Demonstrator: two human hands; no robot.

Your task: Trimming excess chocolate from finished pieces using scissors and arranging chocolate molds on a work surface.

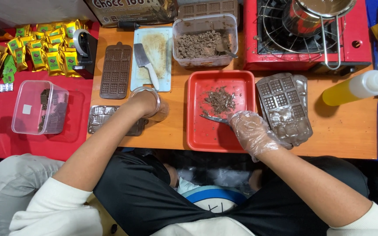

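Right hand (253, 131): gloved in clear plastic, forearm slanting in from lower right, fingers closed around a metal utensil (214, 118).
Utensil: lies roughly left to right, tip toward the left, low over the red tray (206, 137).
Tray contents: chocolate shavings (220, 100) heaped just beyond the utensil.
Left hand (144, 102): bare, arm reaching from lower left, gripping a clear glass jar (157, 109) on the orange table (351, 131).
Right of tray: stacked clear chocolate moulds (285, 109).
Farther back: cutting board (156, 52) carrying a knife (145, 63).
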